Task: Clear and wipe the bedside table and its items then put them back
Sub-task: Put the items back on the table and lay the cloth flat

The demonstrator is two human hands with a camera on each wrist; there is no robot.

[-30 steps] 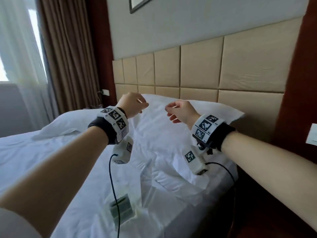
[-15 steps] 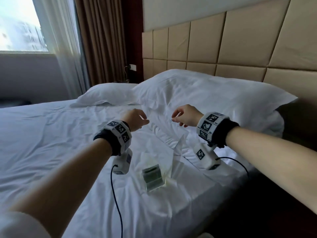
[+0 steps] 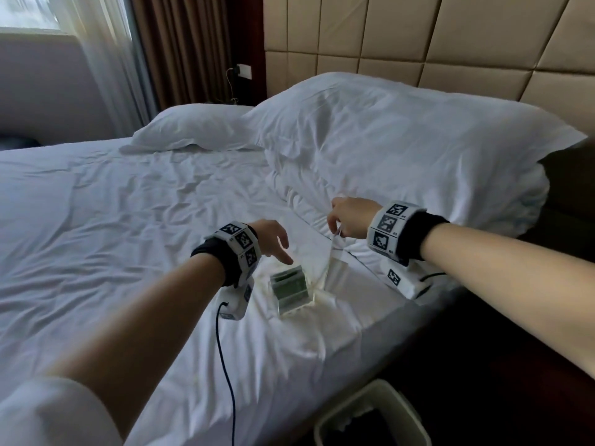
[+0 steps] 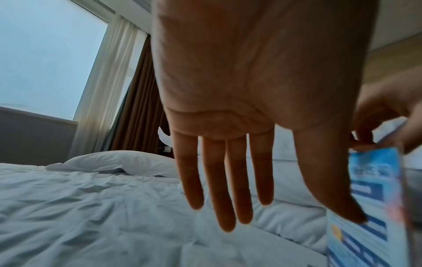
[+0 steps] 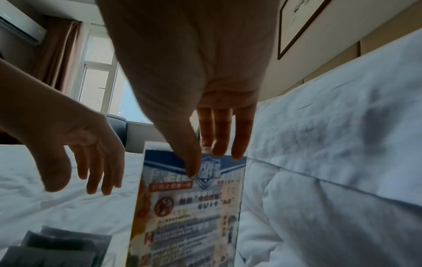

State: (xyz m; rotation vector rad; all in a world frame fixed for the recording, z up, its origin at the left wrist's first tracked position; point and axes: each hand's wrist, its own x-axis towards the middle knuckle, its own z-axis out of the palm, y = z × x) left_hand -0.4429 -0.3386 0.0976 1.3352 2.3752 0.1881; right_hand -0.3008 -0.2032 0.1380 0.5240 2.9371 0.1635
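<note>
A clear acrylic sign stand (image 3: 335,268) with a blue printed notice stands upright on the white bed sheet (image 3: 128,220). My right hand (image 3: 336,228) pinches its top edge, thumb in front and fingers behind, as the right wrist view shows on the notice (image 5: 189,216). Just left of it lies a clear box of green packets (image 3: 291,289). My left hand (image 3: 278,249) hovers over that box with straight, spread fingers (image 4: 228,198) and holds nothing. The notice (image 4: 370,234) appears at the right edge of the left wrist view.
Two white pillows (image 3: 386,140) lean against the padded headboard (image 3: 450,43) behind the hands. A pale waste bin (image 3: 370,420) stands on the dark floor beside the bed's near edge. Curtains and a window are at far left.
Both hands came down from in front of the headboard to the bed. The right hand has taken hold of the sign stand's top; the left hand has opened above the box.
</note>
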